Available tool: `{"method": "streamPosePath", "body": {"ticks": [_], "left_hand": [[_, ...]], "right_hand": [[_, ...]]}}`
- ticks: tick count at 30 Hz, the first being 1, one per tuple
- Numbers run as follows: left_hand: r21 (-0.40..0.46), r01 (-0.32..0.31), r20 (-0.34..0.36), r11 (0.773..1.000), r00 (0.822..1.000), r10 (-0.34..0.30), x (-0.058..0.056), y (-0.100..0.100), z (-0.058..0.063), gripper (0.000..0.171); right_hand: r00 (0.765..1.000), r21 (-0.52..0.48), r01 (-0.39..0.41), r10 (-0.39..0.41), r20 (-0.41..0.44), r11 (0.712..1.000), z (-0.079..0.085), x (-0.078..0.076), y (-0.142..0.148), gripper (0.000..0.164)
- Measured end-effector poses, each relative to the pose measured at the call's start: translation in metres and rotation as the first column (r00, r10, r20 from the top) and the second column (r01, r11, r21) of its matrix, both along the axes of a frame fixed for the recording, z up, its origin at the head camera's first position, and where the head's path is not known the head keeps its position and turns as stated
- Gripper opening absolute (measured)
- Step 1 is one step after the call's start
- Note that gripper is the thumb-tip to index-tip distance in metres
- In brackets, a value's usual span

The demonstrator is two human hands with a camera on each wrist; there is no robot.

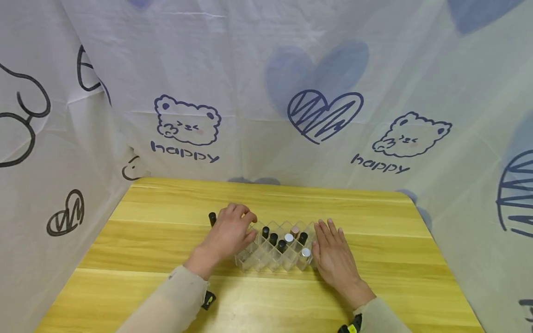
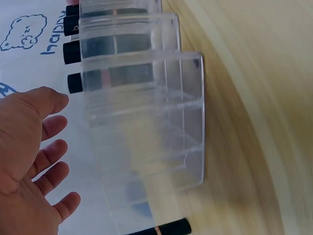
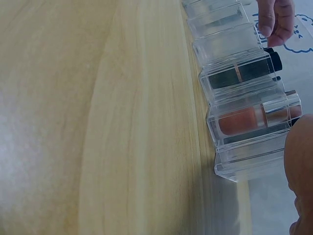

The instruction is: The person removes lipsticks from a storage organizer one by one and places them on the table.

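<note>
A clear acrylic lipstick organizer (image 1: 270, 266) with diamond-shaped slots sits on the table between my hands. Several black-capped lipstick tubes (image 1: 273, 239) and a few with silver or pinkish tops stand in it, mostly toward its middle and right. My left hand (image 1: 229, 231) hovers over the organizer's left end; its fingers are loosely bent and hold nothing in the left wrist view. Flat along the right end lies my right hand (image 1: 335, 256), fingers straight. In the right wrist view, a tube with a silver cap and orange-red body (image 3: 239, 121) shows through the clear wall.
A separate black lipstick tube (image 1: 213, 218) stands on the table just beyond my left hand, to the left of the organizer. The wood-grain table (image 1: 266, 300) ends at a white cloth (image 1: 250, 69) printed with hearts and bears behind it and at the sides.
</note>
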State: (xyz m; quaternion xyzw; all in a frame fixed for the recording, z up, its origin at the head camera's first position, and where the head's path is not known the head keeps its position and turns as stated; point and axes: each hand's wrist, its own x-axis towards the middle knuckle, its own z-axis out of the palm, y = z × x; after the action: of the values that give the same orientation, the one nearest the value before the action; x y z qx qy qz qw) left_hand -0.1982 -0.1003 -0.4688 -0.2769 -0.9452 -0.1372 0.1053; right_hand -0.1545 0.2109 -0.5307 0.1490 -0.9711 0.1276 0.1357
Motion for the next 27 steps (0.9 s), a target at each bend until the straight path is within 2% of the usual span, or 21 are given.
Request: {"method": "streamPosePath", "body": {"ticks": [3,6,17,27], "left_hand": [[-0.008,0.001,0.049,1.0,0.999,-0.001,-0.001,0.005,-0.002,0.029],[-0.029,0.013,0.056,0.999,0.998,-0.012,-0.001,0.01,-0.004,0.03],[-0.103,0.0,0.033,0.995,0.999,0.003,-0.002,0.021,-0.01,0.035],[-0.086,0.006,0.001,0.996,1.0,-0.006,-0.003,0.024,-0.012,0.03]], "right_hand": [[1.0,0.0,0.0,0.0,0.002,1.0,0.0,0.0,0.0,0.051],[1.0,-0.001,0.001,-0.001,0.005,1.0,0.001,0.0,0.0,0.051],[1.0,-0.012,0.0,0.0,0.005,1.0,0.0,0.001,0.0,0.051],[1.0,-0.003,-0.002,0.002,0.008,1.0,0.001,0.0,0.0,0.051]]}}
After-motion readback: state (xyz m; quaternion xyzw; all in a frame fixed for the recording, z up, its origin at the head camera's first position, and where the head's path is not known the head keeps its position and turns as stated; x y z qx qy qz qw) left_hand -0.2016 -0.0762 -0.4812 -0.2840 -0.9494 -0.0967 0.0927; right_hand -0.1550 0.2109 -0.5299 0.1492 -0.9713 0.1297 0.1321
